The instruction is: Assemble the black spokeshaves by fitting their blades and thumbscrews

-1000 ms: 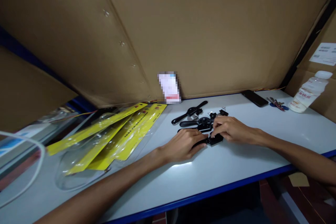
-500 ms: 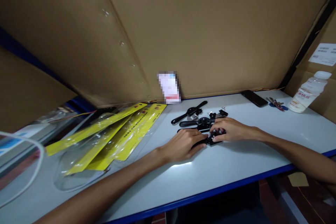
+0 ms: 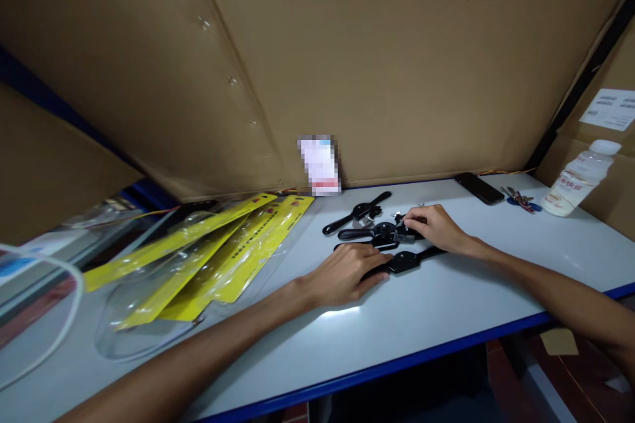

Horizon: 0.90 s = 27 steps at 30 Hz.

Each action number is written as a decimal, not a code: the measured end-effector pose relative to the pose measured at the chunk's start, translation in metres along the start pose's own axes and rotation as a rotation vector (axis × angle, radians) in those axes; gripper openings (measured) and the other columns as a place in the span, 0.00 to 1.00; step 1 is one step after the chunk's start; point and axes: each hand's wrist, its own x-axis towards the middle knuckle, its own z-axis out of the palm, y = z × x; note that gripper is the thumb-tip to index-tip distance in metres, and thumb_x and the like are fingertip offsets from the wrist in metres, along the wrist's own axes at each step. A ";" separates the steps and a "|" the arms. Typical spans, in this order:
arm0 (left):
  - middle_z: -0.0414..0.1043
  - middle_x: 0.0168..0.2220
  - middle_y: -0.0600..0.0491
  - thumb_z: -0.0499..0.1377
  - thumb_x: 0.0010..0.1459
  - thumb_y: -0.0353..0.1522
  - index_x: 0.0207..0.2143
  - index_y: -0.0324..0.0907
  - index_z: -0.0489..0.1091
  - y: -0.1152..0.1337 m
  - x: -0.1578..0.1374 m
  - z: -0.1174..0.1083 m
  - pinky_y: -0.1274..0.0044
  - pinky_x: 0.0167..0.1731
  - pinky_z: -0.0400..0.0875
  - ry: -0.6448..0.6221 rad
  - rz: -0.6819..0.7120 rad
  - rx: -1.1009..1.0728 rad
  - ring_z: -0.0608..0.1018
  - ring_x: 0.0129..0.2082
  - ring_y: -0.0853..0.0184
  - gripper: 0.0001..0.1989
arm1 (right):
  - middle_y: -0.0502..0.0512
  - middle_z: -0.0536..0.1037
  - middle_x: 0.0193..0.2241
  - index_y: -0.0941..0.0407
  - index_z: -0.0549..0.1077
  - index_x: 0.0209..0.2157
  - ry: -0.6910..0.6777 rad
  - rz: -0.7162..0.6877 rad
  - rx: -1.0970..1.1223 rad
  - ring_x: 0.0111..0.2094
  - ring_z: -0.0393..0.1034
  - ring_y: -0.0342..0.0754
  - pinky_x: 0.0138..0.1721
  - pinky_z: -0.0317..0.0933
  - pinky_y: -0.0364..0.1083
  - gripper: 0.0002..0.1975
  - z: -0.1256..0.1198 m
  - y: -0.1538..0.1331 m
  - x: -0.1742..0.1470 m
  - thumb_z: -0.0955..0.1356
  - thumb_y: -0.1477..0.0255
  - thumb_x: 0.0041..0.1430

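Note:
Under my left hand [image 3: 350, 271] is the near black spokeshave [image 3: 404, 262], its left handle gripped between thumb and fingers. The tool lies level on the table, its other handle reaching to the right. Just behind it, my right hand [image 3: 436, 228] is closed in a pinch over a cluster of small dark parts [image 3: 405, 236]; whatever sits between the fingertips is too small to make out. More black spokeshaves [image 3: 354, 234] lie close together to the left of that hand. The farthest spokeshave [image 3: 361, 211] has a loose black piece and a metal bit beside it.
Yellow-carded clear packs [image 3: 238, 258] spread over the left of the white table [image 3: 446, 330]. A phone with a blurred screen [image 3: 320, 165] leans on the cardboard wall. At the right are a dark phone [image 3: 479, 188], keys [image 3: 520, 198] and a plastic bottle [image 3: 578, 178]. A white cable [image 3: 74, 304] loops at left.
My right hand has moved off the middle of the near spokeshave, back to the parts behind it. That spokeshave's middle and right handle now show. My left hand keeps its grip.

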 end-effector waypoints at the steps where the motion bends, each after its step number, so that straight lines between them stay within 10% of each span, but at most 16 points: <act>1: 0.79 0.39 0.46 0.51 0.72 0.39 0.56 0.39 0.72 0.000 0.000 0.000 0.68 0.36 0.74 0.000 -0.003 0.001 0.80 0.37 0.60 0.18 | 0.52 0.80 0.31 0.56 0.78 0.32 0.009 -0.030 -0.054 0.33 0.72 0.46 0.40 0.60 0.46 0.09 0.001 0.002 0.002 0.66 0.75 0.64; 8: 0.79 0.38 0.46 0.52 0.71 0.38 0.55 0.39 0.72 0.002 0.000 -0.001 0.69 0.35 0.73 0.017 -0.010 -0.009 0.80 0.36 0.60 0.17 | 0.57 0.79 0.39 0.57 0.77 0.40 0.101 -0.101 -0.272 0.39 0.72 0.49 0.43 0.61 0.48 0.10 -0.004 0.010 0.006 0.63 0.76 0.68; 15: 0.79 0.40 0.46 0.53 0.70 0.37 0.55 0.40 0.73 0.001 0.001 0.000 0.69 0.36 0.73 0.009 -0.019 0.013 0.80 0.36 0.60 0.17 | 0.55 0.77 0.41 0.55 0.77 0.43 -0.210 -0.136 -0.290 0.39 0.71 0.49 0.43 0.63 0.48 0.08 -0.016 0.004 0.001 0.73 0.72 0.61; 27: 0.79 0.40 0.45 0.53 0.71 0.38 0.55 0.39 0.73 0.001 0.001 0.000 0.68 0.36 0.74 -0.005 -0.030 0.022 0.81 0.37 0.58 0.17 | 0.61 0.76 0.37 0.58 0.75 0.41 -0.055 -0.344 -0.458 0.37 0.69 0.51 0.40 0.63 0.50 0.13 0.002 0.012 0.002 0.60 0.81 0.67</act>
